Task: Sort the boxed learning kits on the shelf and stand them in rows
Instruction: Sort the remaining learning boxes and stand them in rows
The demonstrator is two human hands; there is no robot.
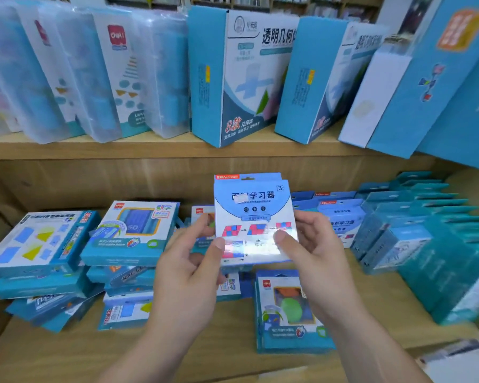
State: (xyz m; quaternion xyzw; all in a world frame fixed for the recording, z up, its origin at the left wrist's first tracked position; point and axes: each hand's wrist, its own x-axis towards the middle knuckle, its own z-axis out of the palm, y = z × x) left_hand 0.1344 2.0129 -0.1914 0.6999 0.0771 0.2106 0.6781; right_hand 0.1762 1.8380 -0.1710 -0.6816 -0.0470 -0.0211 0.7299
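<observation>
The left hand (188,272) and right hand (315,255) pinch a small blue and white box (253,214) by its lower corners, thumbs on its front. They hold it upright above the lower shelf (233,352), at the middle. Near the right hand a flat box (288,322) lies face up. To the left, stacks of flat boxes (39,250) sit unevenly. On the right stands a row of teal boxes (426,244). On the far upper shelf (150,146), tall boxes (233,78) lean.

Both hands, left (188,275) and right (320,254), grip blue-white kit box (253,214) upright above wooden shelf (227,338).
</observation>
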